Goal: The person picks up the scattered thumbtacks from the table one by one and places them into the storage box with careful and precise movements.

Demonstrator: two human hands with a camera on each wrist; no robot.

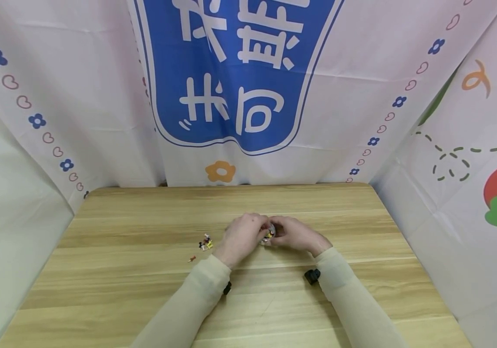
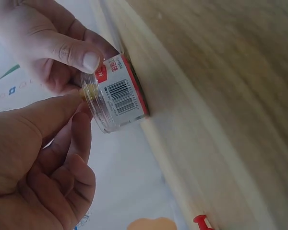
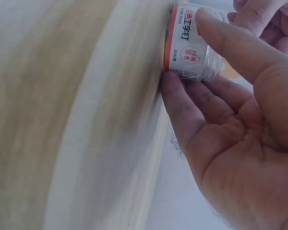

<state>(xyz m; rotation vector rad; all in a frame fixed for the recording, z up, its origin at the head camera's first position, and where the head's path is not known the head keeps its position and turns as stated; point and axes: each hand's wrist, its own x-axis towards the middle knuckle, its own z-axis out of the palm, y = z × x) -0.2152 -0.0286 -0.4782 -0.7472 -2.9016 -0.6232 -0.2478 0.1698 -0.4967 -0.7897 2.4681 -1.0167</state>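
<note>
A small clear jar of push pins (image 2: 120, 96), with a red-and-white printed label and barcode, stands upright on the wooden table between the two hands. My right hand (image 1: 296, 234) holds it by the sides, thumb on one side and fingers curled round the other, as the right wrist view shows. At the jar's open mouth, my left hand (image 1: 241, 237) has thumb and forefinger pinched together on a yellow push pin (image 2: 89, 90), mostly hidden by the fingertips. Coloured pins show inside the jar in the head view.
Left of the left hand lies a small pile of push pins (image 1: 206, 242) in several colours. A single red push pin (image 1: 192, 259) lies apart, nearer the front. Printed white cloth (image 1: 113, 159) hangs behind the wooden table (image 1: 122, 290) and at its sides.
</note>
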